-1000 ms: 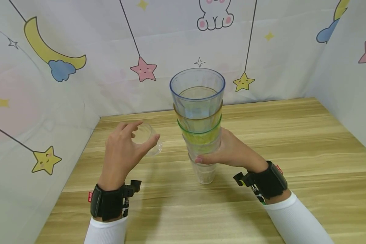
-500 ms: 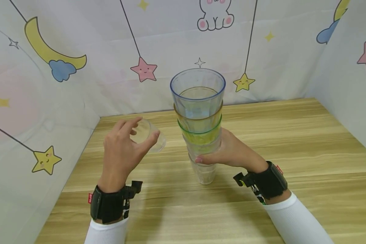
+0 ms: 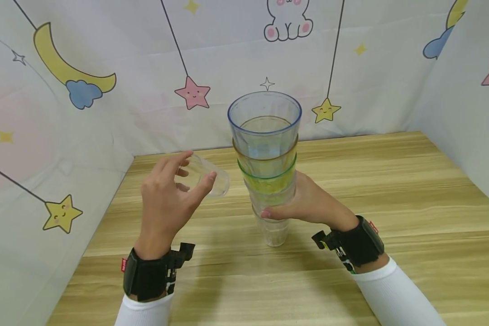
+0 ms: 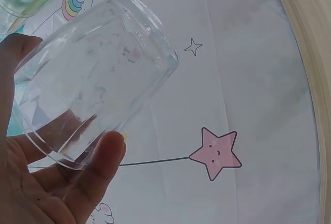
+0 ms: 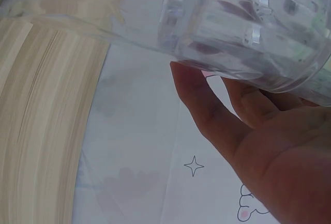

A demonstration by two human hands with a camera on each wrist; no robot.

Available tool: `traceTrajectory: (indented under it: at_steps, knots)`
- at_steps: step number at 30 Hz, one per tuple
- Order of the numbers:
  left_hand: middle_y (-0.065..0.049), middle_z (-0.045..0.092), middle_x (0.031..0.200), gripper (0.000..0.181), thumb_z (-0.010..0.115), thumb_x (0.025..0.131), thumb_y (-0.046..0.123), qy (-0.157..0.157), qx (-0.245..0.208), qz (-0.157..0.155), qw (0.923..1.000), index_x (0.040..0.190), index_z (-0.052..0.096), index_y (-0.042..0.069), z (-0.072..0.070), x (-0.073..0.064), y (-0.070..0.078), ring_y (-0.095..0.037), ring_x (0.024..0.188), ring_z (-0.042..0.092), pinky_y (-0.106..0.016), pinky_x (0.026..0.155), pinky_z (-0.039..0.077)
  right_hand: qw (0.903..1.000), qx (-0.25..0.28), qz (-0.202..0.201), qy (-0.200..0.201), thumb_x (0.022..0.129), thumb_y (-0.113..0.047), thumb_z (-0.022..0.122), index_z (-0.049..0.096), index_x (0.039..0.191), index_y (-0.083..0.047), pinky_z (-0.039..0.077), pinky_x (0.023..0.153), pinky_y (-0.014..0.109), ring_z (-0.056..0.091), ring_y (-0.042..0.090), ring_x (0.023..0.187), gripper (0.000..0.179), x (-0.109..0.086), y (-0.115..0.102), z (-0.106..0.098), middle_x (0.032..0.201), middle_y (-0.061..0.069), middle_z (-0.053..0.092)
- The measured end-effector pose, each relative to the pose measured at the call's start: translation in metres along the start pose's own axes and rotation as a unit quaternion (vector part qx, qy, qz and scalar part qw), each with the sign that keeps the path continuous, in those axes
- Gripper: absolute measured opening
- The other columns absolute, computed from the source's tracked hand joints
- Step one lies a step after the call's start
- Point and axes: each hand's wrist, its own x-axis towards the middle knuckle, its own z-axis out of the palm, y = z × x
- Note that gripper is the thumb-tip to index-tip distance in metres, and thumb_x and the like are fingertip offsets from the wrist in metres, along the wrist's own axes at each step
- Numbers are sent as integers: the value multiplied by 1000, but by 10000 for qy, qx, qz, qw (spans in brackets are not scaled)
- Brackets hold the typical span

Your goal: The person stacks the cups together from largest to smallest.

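Observation:
My left hand point(image 3: 165, 199) holds a small clear plastic cup point(image 4: 103, 74) above the table, left of the stack. It lies tilted on its side, its rim toward the palm and its thick base pointing right in the head view. Thumb and fingers grip it near the rim. At the centre rises a tall stack of nested cups, a blue-rimmed cup point(image 3: 265, 142) on top. Below it come an amber-rimmed cup point(image 3: 287, 151), a green-rimmed cup point(image 3: 269, 183) and clear cups point(image 3: 274, 231). My right hand point(image 3: 314, 199) is wrapped round the stack's lower part, its far fingers hidden behind the cups.
The wood-grain table point(image 3: 391, 194) spreads beneath both hands. A white cloth backdrop point(image 3: 146, 54) with printed stars and moons closes off the back and both sides. Each wrist wears a black strap point(image 3: 146, 276) with a small camera mount.
The clear cup in my left hand has turned, its base swinging up and to the right. The left fingers have risen slightly. My right hand and the stack stay in place.

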Motion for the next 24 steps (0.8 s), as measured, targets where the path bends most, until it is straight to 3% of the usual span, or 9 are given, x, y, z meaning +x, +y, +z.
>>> traceTrajectory:
  at_steps: [10, 24]
  knots:
    - [-10, 69, 110, 53, 78, 82, 36, 407, -384, 9, 9984, 126, 70, 7, -1, 3, 16, -21, 88, 65, -20, 67, 49, 9999, -70, -79, -54, 78, -18, 89, 54, 137, -17, 48, 98, 48, 61, 25, 114, 68, -1, -1, -5, 126, 4, 64]
    - [-11, 70, 114, 56, 76, 81, 36, 883, -619, 347, 9936, 127, 69, 3, -12, 6, 28, -22, 91, 65, -20, 72, 48, 9999, 131, -70, -24, 77, -15, 89, 56, 133, -16, 50, 96, 48, 63, 27, 109, 65, -1, -1, 2, 121, 7, 65]
